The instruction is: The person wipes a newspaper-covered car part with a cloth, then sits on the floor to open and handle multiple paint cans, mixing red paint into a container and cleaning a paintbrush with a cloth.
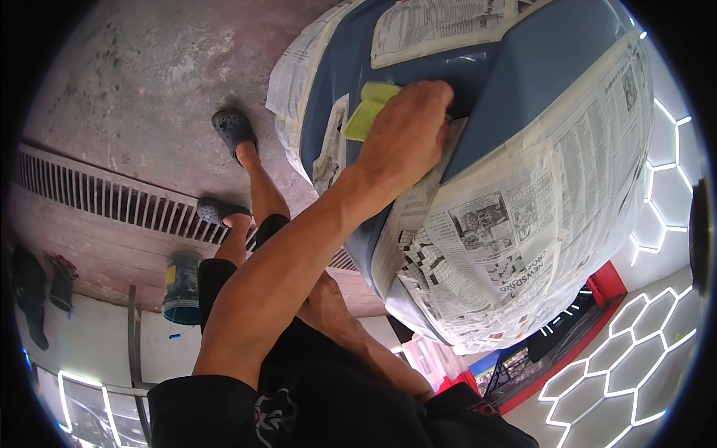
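My left hand presses a folded yellow-green cloth against a blue-grey vehicle panel. Its fingers are closed over the cloth, and the far fingertips are hidden. Newspaper sheets held with masking tape cover much of the body around the bare painted strip. Another taped paper piece lies just beyond the hand. Low by my body is my right hand, partly behind my left forearm. It is away from the panel, and its fingers are hidden.
A floor drain grate crosses the concrete on the left. Near my feet, in dark clogs, a dark teal bucket lies or stands by the wall. Bright hexagonal lights and a red-framed opening are at the right.
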The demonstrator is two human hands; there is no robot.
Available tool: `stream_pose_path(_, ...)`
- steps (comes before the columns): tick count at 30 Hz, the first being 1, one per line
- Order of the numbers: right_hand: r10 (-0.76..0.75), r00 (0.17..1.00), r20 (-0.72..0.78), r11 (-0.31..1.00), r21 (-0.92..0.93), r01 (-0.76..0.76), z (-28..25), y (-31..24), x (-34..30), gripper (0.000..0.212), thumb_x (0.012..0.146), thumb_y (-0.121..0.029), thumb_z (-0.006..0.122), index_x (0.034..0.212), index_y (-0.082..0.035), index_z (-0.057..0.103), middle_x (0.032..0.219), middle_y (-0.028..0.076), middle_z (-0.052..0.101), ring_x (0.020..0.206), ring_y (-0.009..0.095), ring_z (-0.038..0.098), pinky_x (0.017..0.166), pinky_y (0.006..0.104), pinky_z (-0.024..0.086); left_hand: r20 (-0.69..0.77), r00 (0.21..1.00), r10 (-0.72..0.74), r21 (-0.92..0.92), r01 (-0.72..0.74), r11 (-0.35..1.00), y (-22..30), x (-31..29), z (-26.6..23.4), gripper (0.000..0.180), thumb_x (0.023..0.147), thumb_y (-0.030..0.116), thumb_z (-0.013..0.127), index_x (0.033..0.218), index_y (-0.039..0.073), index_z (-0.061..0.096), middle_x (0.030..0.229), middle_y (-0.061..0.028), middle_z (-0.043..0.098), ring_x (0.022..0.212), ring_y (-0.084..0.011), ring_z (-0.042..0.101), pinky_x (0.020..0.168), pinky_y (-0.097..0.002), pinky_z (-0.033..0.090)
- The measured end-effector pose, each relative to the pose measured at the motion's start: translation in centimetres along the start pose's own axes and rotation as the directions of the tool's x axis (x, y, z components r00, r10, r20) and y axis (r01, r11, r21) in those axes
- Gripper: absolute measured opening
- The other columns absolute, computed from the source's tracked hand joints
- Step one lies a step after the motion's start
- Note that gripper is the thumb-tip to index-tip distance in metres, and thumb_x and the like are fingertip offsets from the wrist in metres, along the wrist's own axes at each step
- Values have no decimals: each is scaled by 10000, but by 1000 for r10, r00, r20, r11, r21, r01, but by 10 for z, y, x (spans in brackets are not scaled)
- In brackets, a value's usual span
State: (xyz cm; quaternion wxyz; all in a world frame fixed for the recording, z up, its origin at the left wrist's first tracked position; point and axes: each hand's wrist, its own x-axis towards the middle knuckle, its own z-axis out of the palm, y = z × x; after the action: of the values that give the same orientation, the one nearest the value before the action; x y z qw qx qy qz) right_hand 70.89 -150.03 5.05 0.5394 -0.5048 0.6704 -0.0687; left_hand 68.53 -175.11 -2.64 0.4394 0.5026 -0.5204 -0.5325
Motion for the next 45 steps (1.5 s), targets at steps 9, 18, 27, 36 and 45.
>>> stream_pose_path(9,-34,999,42,999,2,34,7,6,-3,340,899,-49,822,1218,33,734,1185,246,762,1071,455,754,895,510,617,-21,999,-27,91,29,995,-17,-35,-2,211,975,69,756,1170,67,676,1124,-117,690,1088,-362,686,919,-475,571)
stream_pose_path(18,90,993,70,875,471,-113,38,29,-35,393,988,-108,809,1346,-10,680,1406,210,686,1267,365,688,1050,455,568,16,973,-228,133,224,965,-6,-131,-1,160,987,78,729,1136,70,671,1107,-145,655,1044,-393,660,873,-498,558)
stream_pose_path(27,-172,981,86,976,-119,182,72,72,-67,337,1045,-140,763,1336,-4,660,1328,178,701,1200,362,699,1018,453,565,58,973,-224,132,215,968,-15,-217,9,170,965,80,729,1115,72,649,1065,-150,618,1005,-385,654,850,-507,567)
stream_pose_path(36,-35,980,196,977,-202,75,73,41,-84,318,948,-65,805,1246,25,737,1266,227,756,1187,416,736,1048,472,583,657,534,-533,-523,831,188,-82,-263,-69,274,1020,236,784,1230,72,720,1164,-100,775,1007,-288,784,900,-414,646)
stream_pose_path(45,-44,981,189,984,-164,75,59,4,-91,298,968,-40,763,1257,30,734,1243,244,759,1183,442,729,1042,478,582,525,728,-440,-827,316,-464,-33,-211,-111,429,1135,364,664,1416,40,683,1286,-84,774,1140,-200,771,979,-356,639)
